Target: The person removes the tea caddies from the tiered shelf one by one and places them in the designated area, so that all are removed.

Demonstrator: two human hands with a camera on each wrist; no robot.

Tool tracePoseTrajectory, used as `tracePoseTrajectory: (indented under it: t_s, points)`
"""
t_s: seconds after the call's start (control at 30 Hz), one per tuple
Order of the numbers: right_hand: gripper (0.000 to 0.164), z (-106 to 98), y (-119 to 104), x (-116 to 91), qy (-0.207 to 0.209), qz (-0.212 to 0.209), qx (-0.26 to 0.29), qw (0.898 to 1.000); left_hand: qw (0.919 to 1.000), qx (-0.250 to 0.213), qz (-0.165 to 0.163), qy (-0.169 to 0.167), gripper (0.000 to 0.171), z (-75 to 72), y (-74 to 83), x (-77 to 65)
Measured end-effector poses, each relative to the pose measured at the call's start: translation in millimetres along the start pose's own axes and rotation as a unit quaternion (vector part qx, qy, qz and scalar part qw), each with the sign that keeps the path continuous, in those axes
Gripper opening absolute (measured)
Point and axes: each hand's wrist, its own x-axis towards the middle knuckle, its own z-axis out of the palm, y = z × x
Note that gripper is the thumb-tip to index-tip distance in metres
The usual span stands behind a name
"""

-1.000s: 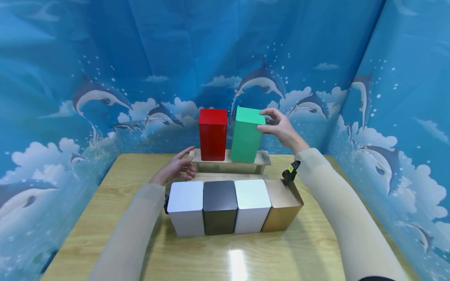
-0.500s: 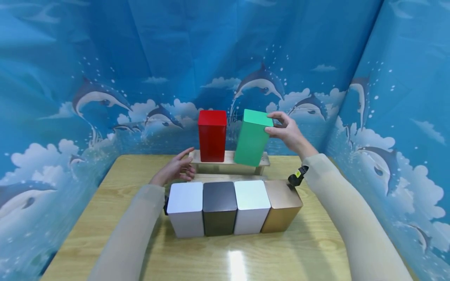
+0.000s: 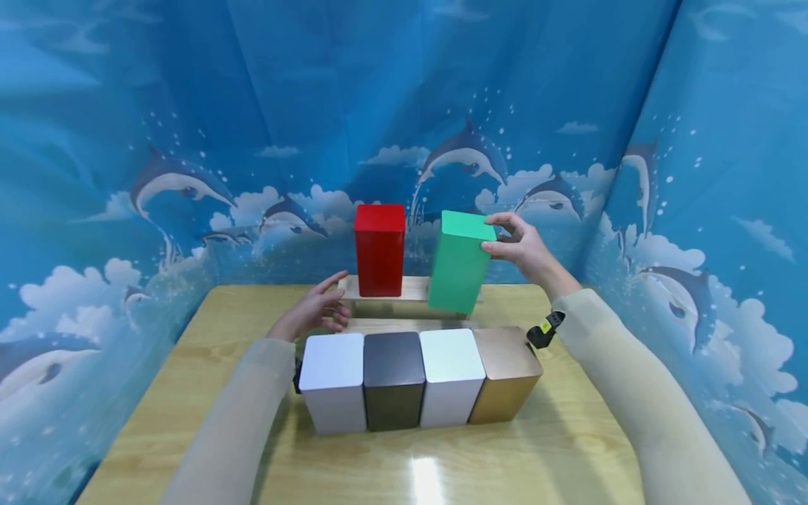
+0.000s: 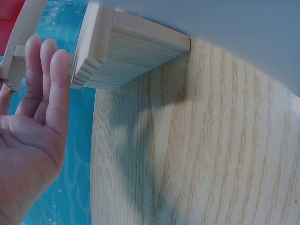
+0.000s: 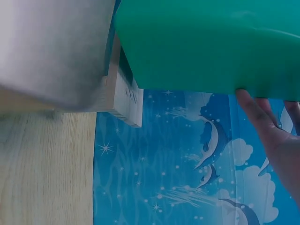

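Note:
In the head view my right hand (image 3: 520, 245) grips a tall green box (image 3: 461, 270) by its upper right side, thumb at the front and fingers behind. The box leans with its top to the right, its bottom overlapping the right end of a two-step wooden rack (image 3: 414, 287). Fingertips (image 5: 243, 96) press its green side in the right wrist view. A tall red box (image 3: 380, 252) stands on the rack's upper step. My left hand (image 3: 312, 308) is at the rack's left end, its fingers extended beside the wood (image 4: 136, 42) in the left wrist view, holding nothing.
In front of the rack stands a row of boxes: a white one (image 3: 331, 361), a black one (image 3: 394, 359), another white one (image 3: 451, 354) and a gold one (image 3: 506, 354). Underneath is a wooden table (image 3: 353, 470). A blue dolphin-print curtain (image 3: 303, 91) encloses the back and sides.
My right hand has carried the green box right and toward me, from above the rack's upper step to its right front edge. The left hand and the red box have kept their places.

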Motion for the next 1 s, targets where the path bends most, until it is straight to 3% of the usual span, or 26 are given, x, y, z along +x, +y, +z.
tracePoseTrajectory:
  t_s: [0.53,0.73,1.0]
  points:
    - [0.040,5,-1,-15,-0.027,-0.001,-0.036,0.999,0.9999,0.005,-0.002,-0.010,0.055,0.8,1.2,-3.7]
    - [0.041,7,0,-19,-0.031,-0.006,-0.050,0.998,1.0000,0.009,-0.001,0.004,0.053,1.6,0.0,-4.0]
    - [0.036,3,-5,-28,-0.033,-0.029,-0.010,0.999,0.9999,0.008,0.006,0.004,0.056,1.0,-1.2,-1.9]
